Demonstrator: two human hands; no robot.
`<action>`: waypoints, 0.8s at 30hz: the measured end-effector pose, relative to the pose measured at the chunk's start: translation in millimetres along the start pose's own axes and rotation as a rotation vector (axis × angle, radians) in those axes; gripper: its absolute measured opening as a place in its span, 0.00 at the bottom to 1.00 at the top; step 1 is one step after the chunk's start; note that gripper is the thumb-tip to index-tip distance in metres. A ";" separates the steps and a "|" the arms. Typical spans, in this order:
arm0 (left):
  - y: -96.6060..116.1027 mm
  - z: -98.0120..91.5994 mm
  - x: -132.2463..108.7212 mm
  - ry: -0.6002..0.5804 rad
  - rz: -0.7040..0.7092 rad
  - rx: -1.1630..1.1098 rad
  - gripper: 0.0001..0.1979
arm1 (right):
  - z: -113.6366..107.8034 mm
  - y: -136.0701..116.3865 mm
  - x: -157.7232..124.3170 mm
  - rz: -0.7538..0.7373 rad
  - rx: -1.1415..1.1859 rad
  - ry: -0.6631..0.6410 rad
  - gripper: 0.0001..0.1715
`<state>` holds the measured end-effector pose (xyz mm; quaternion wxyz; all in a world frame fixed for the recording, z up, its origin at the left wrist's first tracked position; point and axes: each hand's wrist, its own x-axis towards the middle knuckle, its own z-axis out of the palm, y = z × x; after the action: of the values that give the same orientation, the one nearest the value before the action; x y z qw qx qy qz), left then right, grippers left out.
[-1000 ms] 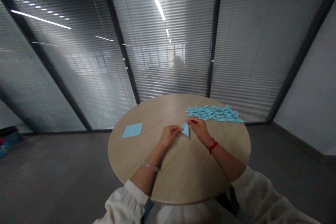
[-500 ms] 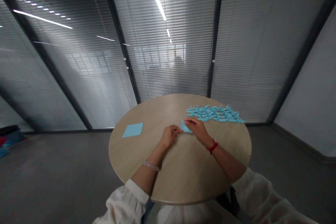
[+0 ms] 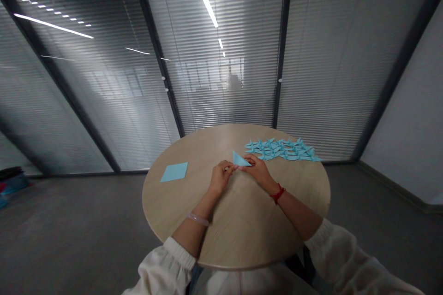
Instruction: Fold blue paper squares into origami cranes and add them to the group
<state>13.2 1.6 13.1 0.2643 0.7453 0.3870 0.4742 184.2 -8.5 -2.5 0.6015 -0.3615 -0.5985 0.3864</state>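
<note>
A small blue sheet of origami paper (image 3: pixel 239 159), folded to a triangle, is held between my two hands above the middle of the table. My left hand (image 3: pixel 221 176) pinches its lower left corner with fingers closed. The fingers of my right hand (image 3: pixel 258 169) are closed on its right side and lower edge, covering part of it. Just beyond my right hand lie several folded blue paper cranes (image 3: pixel 277 150), set close together in rows. To the left of my left hand, flat blue square paper (image 3: pixel 174 172) rests on the tabletop.
The round wooden table (image 3: pixel 235 239) has its near edge close to my body. Behind it stands a glass partition with blinds (image 3: pixel 228 106). A white wall (image 3: pixel 411 124) is at the right. Dark bags or bins (image 3: pixel 14 179) sit on the floor at far left.
The folded paper has been raised off the tabletop and tilted up, its point now upward. My right hand has shifted slightly down and now grips its lower edge.
</note>
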 end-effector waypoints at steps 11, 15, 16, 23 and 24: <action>0.6 4.7 -1.3 0.041 0.053 0.048 0.17 | 2.5 -11.3 -2.9 0.056 0.023 0.085 0.28; 2.2 5.2 -2.2 0.046 0.051 0.033 0.16 | 1.3 -11.2 -2.8 0.074 0.009 0.088 0.29; 2.4 5.2 -2.3 0.047 0.050 0.026 0.16 | 0.8 -11.5 -2.9 0.079 0.016 0.083 0.29; -0.6 4.5 -1.9 0.043 0.006 -0.045 0.18 | -1.7 -15.3 -4.5 0.127 0.053 0.004 0.37; -0.9 4.6 -1.9 0.047 -0.002 -0.060 0.18 | -2.0 -14.6 -4.4 0.123 0.053 0.007 0.38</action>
<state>16.6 0.4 9.6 0.2777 0.7255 0.3795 0.5026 186.7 -18.9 8.6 0.5882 -0.3829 -0.5625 0.4370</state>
